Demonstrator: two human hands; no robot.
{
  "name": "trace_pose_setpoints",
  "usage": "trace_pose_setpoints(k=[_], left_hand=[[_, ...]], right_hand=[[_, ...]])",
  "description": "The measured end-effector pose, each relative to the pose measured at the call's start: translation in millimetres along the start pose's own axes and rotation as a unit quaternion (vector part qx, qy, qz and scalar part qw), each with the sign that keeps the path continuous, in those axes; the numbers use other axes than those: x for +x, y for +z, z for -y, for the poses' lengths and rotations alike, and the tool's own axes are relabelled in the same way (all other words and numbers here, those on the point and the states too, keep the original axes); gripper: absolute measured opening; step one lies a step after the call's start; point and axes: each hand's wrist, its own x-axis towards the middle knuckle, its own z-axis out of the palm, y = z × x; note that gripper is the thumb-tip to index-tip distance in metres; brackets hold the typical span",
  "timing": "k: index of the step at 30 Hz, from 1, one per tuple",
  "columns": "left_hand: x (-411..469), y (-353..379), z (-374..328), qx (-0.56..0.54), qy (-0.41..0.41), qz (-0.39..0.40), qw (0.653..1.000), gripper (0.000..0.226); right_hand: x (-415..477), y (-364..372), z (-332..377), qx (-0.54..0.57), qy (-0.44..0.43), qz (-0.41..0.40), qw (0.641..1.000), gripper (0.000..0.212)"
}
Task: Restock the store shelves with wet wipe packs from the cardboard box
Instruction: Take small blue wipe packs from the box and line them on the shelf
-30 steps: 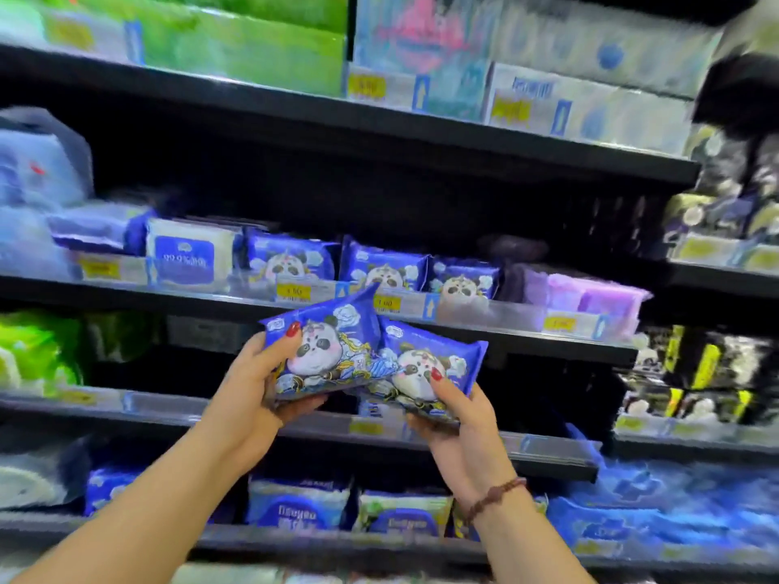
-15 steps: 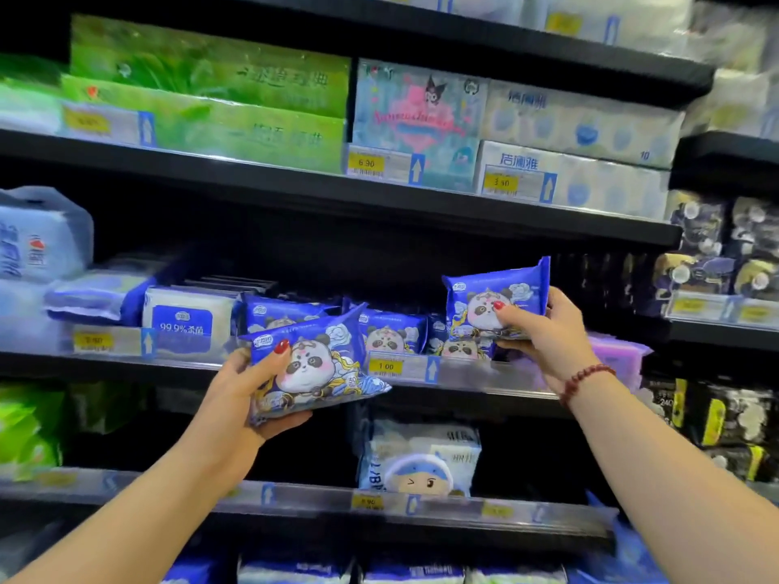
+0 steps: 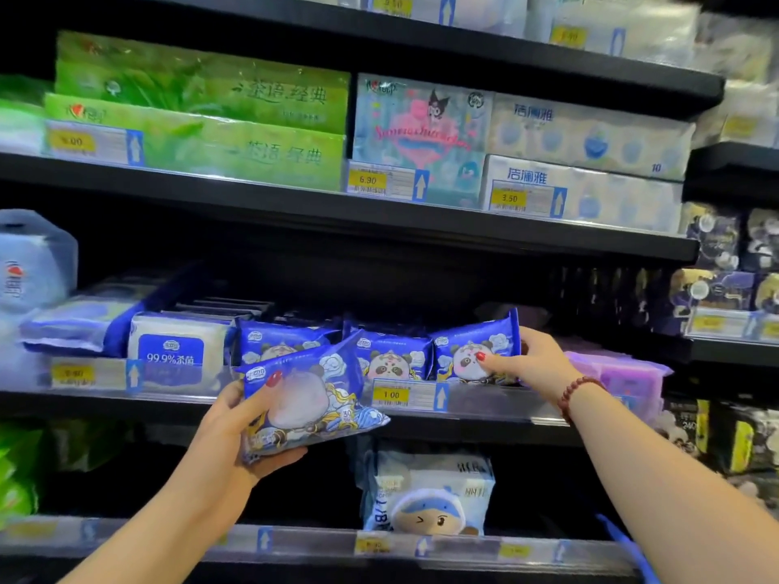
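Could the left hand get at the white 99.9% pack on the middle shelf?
Reach it, likely yes: the white 99.9% pack stands at the shelf front, just above the left hand, nothing between. Taking it, probably not: its grip is full with a blue panda pack.

Light falls from above and in front, unevenly. Above the 1.00 price tag (image 3: 391, 394), the green tissue packs (image 3: 202, 120) and pale tissue packs (image 3: 590, 162) are bright, with soft glare on their film wrappers. Under the shelf boards (image 3: 337, 212), the recesses behind the goods drop to near black. Just left of the tag, the held wet wipe pack (image 3: 310, 398) has a milky, washed-out patch over its panda print. Just right of the tag, the shelved wet wipe pack (image 3: 468, 339) reads crisper. Far left and far right of the tag the goods smear soft, and the boards bow with wide-angle distortion. Below the tag, the lower price strip (image 3: 379, 541) is blurred.
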Motion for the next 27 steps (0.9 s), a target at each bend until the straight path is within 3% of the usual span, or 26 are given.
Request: trace_pose_setpoints(k=[2,5,8,11,15,20,24,27], left_hand=[[3,0,2,-0.001,0.002,-0.003,1.0,0.037],[5,4,5,-0.001,-0.004,0.007,1.0,0.045],[8,10,10,0.001,-0.007,0.012,1.0,0.045],[10,17,15,0.007,-0.006,0.017,1.0,0.037],[12,29,17,0.005,-0.008,0.027,1.0,0.033],[13,44,18,0.017,-0.003,0.034,0.999,0.057],[15,51,18,0.016,-0.012,0.03,0.999,0.078],[19,61,16,0.023,-0.007,0.029,0.999,0.066]], right_hand=[[2,0,-1,-0.072,-0.004,-0.019,0.997,0.048],[6,1,-1,-0.148,-0.021,-0.062,0.987,0.089],[5,1,-1,-0.209,-0.075,-0.066,0.973,0.069],[1,1,-5,-0.218,-0.067,-0.056,0.972,0.046],[1,-1,-12,-0.165,-0.017,-0.045,0.985,0.044],[3,-11,-6,-0.101,0.032,0.011,0.994,0.038],[-1,-5,-13,-0.265,-0.038,-0.059,0.962,0.043],[-7,-1,-9,-0.26,-0.137,-0.134,0.946,0.042]])
